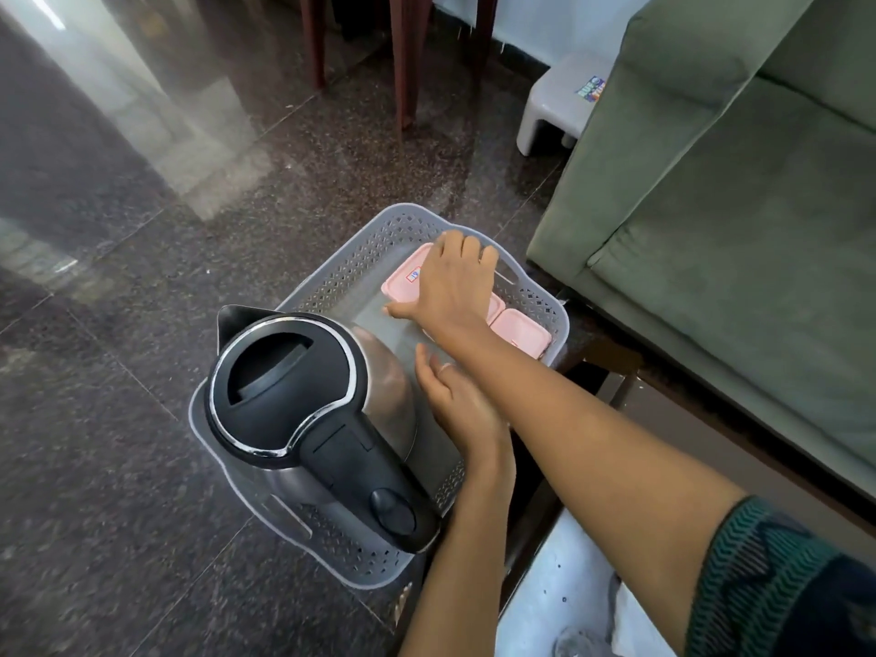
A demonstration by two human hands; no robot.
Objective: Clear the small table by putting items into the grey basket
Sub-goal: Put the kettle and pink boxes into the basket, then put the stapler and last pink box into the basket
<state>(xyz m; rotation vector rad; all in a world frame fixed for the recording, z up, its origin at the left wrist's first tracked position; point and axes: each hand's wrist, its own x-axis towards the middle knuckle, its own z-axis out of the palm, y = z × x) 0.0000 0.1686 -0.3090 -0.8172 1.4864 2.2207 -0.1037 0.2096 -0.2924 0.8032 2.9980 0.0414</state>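
Right hand (454, 283) grips pink lidded container (402, 281) in grey basket (342, 276); left hand (456, 401) straight-fingered, holding nothing, beside electric kettle (284, 377).

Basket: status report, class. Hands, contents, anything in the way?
Right hand grips a pink box in the basket. Left hand open beside the kettle. Kettle fills the near end; no obstruction seen.

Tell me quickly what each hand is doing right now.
Left hand: open, fingers straight beside the kettle.
Right hand: grips the pink container from above.
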